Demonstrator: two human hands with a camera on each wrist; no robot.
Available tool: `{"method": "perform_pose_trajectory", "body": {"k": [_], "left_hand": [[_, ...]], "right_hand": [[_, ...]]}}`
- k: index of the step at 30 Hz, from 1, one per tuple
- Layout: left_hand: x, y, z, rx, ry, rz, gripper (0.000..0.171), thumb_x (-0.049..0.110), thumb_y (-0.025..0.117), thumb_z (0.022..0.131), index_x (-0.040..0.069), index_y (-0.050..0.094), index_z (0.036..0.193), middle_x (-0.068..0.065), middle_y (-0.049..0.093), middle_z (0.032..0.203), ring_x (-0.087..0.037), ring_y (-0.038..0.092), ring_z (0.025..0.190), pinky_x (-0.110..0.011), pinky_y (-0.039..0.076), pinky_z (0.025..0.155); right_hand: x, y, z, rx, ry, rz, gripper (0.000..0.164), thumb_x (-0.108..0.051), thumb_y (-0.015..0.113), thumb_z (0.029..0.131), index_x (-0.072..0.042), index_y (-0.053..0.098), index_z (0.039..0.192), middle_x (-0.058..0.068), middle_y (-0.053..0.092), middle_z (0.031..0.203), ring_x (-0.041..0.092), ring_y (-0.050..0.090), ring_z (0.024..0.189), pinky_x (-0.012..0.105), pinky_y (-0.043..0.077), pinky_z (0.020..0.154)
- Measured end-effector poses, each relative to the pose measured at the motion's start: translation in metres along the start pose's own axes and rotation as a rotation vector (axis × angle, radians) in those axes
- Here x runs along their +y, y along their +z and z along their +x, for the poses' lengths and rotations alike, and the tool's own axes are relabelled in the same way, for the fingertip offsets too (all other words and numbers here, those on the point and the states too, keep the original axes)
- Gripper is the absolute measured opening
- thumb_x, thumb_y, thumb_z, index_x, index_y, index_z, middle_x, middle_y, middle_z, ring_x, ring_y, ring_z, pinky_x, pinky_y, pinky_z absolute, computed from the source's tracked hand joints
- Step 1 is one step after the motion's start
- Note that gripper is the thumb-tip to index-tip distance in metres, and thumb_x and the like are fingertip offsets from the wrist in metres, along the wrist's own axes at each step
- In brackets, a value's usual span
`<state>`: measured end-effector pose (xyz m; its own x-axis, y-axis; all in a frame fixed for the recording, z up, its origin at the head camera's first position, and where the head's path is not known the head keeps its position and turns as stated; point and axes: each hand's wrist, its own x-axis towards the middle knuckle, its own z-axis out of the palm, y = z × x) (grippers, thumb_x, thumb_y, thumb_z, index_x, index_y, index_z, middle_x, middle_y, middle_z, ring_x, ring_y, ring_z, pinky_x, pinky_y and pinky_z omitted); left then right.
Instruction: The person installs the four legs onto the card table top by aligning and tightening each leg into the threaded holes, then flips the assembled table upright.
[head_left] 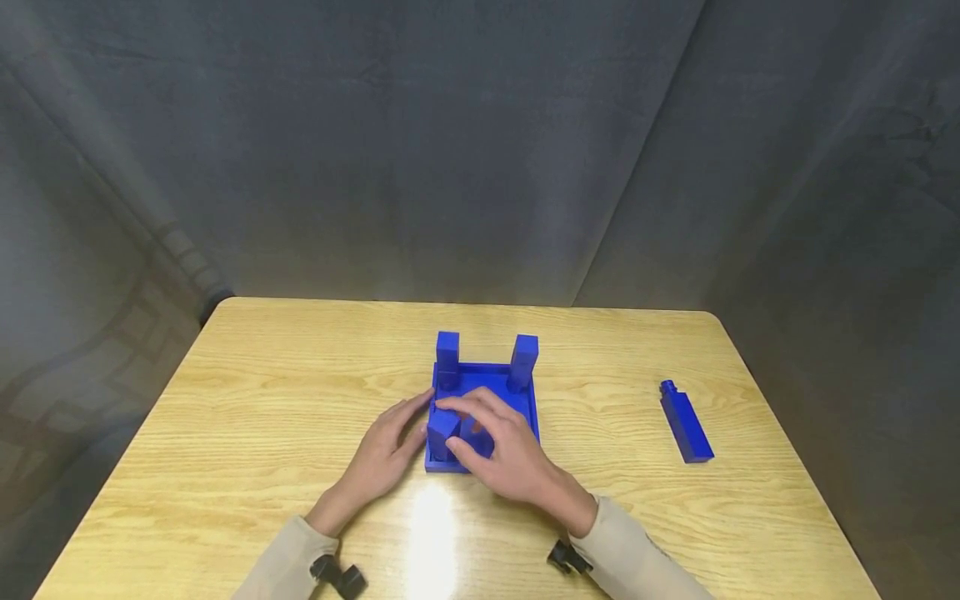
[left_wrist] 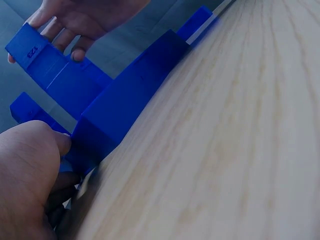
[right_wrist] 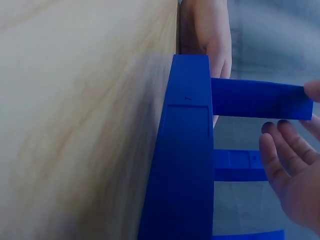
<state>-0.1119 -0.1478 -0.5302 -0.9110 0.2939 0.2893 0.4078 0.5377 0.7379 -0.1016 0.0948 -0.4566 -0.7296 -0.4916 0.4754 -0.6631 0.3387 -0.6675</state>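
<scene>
Post, blue, square-section, prob. hard plastic, stands approx. upright at front-L corner of shallow blue square tray. R hand: grip clamped on post's top end, thumb + index. L hand: grip not clamped, fingers fairly straight, touching tray's L wall. Back-L blue post & back-R blue post upright too; loose blue post w/ narrow neck lies well apart, R side of wood-grain surface. Handling (est.): light, stiff, smooth, maybe slightly slippery; neck prob. weakest pt. Best hold: opp. flat faces, mid-post, tray steadied by wall.
</scene>
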Motion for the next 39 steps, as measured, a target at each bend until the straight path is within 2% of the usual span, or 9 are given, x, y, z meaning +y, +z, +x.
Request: {"method": "perform_pose_trajectory", "body": {"k": [4, 8, 11, 15, 20, 26, 33, 39], "left_hand": [[0.000, 0.000, 0.000, -0.001, -0.011, 0.001, 0.053, 0.024, 0.063, 0.114, 0.014, 0.054, 0.165, -0.014, 0.061, 0.161, -0.045, 0.057, 0.147, -0.072, 0.042, 0.123], [-0.001, 0.001, 0.000, -0.007, -0.018, -0.001, 0.053, 0.025, 0.063, 0.114, 0.015, 0.054, 0.166, -0.014, 0.060, 0.162, -0.045, 0.057, 0.147, -0.072, 0.041, 0.123], [-0.001, 0.001, 0.000, -0.011, -0.019, 0.001, 0.054, 0.024, 0.063, 0.114, 0.015, 0.053, 0.166, -0.013, 0.060, 0.162, -0.045, 0.057, 0.148, -0.072, 0.041, 0.123], [-0.001, 0.001, 0.000, -0.009, -0.016, 0.005, 0.053, 0.024, 0.063, 0.114, 0.016, 0.053, 0.166, -0.013, 0.061, 0.162, -0.044, 0.057, 0.147, -0.072, 0.042, 0.123], [0.000, 0.001, 0.000, -0.007, -0.011, 0.001, 0.053, 0.024, 0.063, 0.114, 0.015, 0.054, 0.165, -0.013, 0.061, 0.162, -0.043, 0.058, 0.147, -0.071, 0.043, 0.123], [-0.001, 0.000, 0.000, -0.004, -0.004, -0.012, 0.052, 0.023, 0.063, 0.114, 0.014, 0.055, 0.165, -0.014, 0.060, 0.162, -0.043, 0.058, 0.147, -0.070, 0.043, 0.123], [-0.001, 0.000, 0.000, -0.007, 0.001, -0.015, 0.052, 0.023, 0.062, 0.115, 0.013, 0.053, 0.165, -0.016, 0.059, 0.163, -0.044, 0.057, 0.148, -0.071, 0.042, 0.123], [0.000, 0.000, 0.000, -0.004, 0.003, -0.009, 0.052, 0.023, 0.062, 0.115, 0.012, 0.053, 0.165, -0.015, 0.058, 0.164, -0.044, 0.056, 0.149, -0.071, 0.041, 0.124]], "right_hand": [[0.000, 0.001, 0.001, 0.029, 0.012, 0.012, 0.038, -0.011, 0.082, 0.101, -0.011, 0.070, 0.137, 0.003, 0.071, 0.121, 0.020, 0.071, 0.101, 0.028, 0.065, 0.081], [0.000, 0.002, 0.001, 0.049, 0.044, 0.014, 0.038, -0.012, 0.088, 0.097, -0.011, 0.067, 0.129, 0.004, 0.073, 0.116, 0.023, 0.070, 0.092, 0.026, 0.063, 0.077], [-0.002, 0.004, 0.000, 0.057, 0.072, 0.006, 0.040, -0.013, 0.089, 0.095, -0.012, 0.065, 0.127, 0.004, 0.075, 0.112, 0.021, 0.070, 0.086, 0.028, 0.063, 0.074], [-0.003, 0.009, -0.001, 0.086, 0.085, -0.027, 0.040, -0.013, 0.091, 0.094, -0.012, 0.065, 0.125, 0.003, 0.077, 0.108, 0.018, 0.071, 0.085, 0.031, 0.065, 0.074], [-0.007, 0.012, -0.001, 0.132, 0.086, -0.072, 0.038, -0.014, 0.092, 0.093, -0.011, 0.066, 0.121, 0.003, 0.078, 0.104, 0.023, 0.075, 0.088, 0.038, 0.068, 0.076], [-0.010, 0.012, 0.000, 0.150, 0.103, -0.068, 0.036, -0.014, 0.093, 0.091, -0.010, 0.067, 0.116, 0.004, 0.078, 0.105, 0.028, 0.075, 0.089, 0.041, 0.069, 0.077], [-0.010, 0.008, 0.001, 0.125, 0.096, -0.047, 0.038, -0.016, 0.094, 0.091, -0.010, 0.068, 0.119, 0.004, 0.077, 0.109, 0.027, 0.074, 0.093, 0.040, 0.069, 0.079], [-0.012, -0.009, 0.005, 0.133, 0.064, -0.021, 0.057, -0.014, 0.099, 0.085, -0.010, 0.069, 0.133, 0.010, 0.075, 0.114, 0.024, 0.073, 0.103, 0.042, 0.067, 0.084]]}}
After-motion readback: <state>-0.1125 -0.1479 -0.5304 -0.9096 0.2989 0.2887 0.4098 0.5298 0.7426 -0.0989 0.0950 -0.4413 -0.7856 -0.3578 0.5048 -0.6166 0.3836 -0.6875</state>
